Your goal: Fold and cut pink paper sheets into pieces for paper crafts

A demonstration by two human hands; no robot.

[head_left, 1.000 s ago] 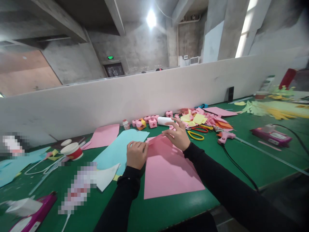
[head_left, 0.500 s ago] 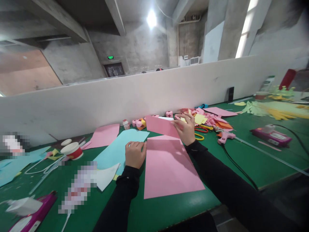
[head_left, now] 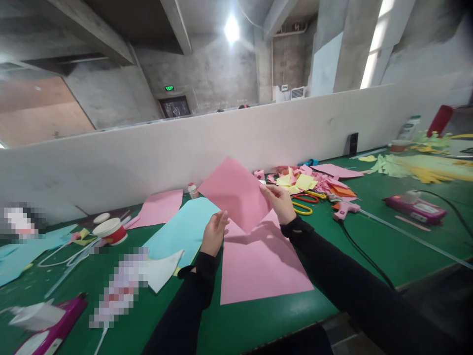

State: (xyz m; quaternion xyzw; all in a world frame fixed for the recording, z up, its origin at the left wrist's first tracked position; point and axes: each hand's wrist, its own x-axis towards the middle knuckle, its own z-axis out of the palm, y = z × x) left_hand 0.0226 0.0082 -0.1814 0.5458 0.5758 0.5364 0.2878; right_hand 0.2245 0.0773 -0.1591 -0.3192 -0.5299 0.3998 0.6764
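Observation:
A pink sheet of paper (head_left: 234,192) is raised and tilted, one corner pointing up and another down. My right hand (head_left: 281,203) pinches it near its right corner between thumb and fingers. At its lower left edge is my left hand (head_left: 213,234), fingers drawn together against the paper; the exact contact is partly hidden. Beneath lies a larger pink sheet (head_left: 262,276), flat on the green table (head_left: 281,315). A light blue sheet (head_left: 181,227) lies left of my left hand. Yellow-handled and red-handled scissors (head_left: 305,198) lie just beyond my right hand.
Pink and yellow paper scraps (head_left: 306,182) are heaped at the back. A pink glue gun (head_left: 346,210) with a black cable lies at right. Purple power strips (head_left: 416,209) sit on both sides. A paper cup (head_left: 111,230) stands left; a white partition (head_left: 148,158) runs behind.
The pink sheet has been lifted and turned from a low, edge-on position to face me. My left hand has risen from the table to the sheet's edge. My right hand has shifted slightly left.

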